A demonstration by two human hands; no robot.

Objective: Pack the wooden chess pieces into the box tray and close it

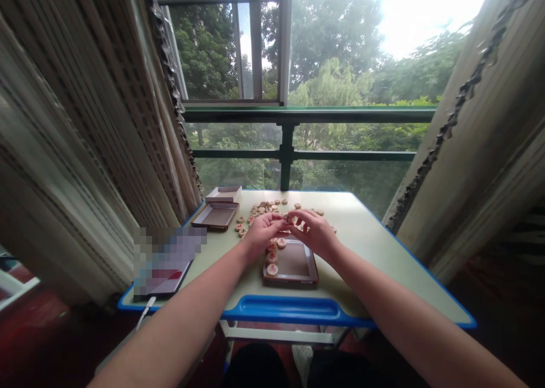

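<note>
Round wooden Chinese chess pieces (272,257) with red characters stand in a column along the left side of a shallow box (315,277). Beyond the box's far edge, my left hand (260,232) and my right hand (317,232) meet, fingertips close together. Between them is a small Chinese chess piece (289,218), pinched by both hands and partly covered by the fingers. More loose Chinese chess pieces (262,208) lie heaped and scattered on the table behind my hands. My fingers hide part of the box's far end and some of the scattered pieces.
Two more shallow box parts, a brown-edged one (214,216) and a pale one (223,194), sit at the table's back left. A blurred-out device (170,263) with a white cable (146,313) lies at the left. The table (383,269) has a blue rim; curtains flank it.
</note>
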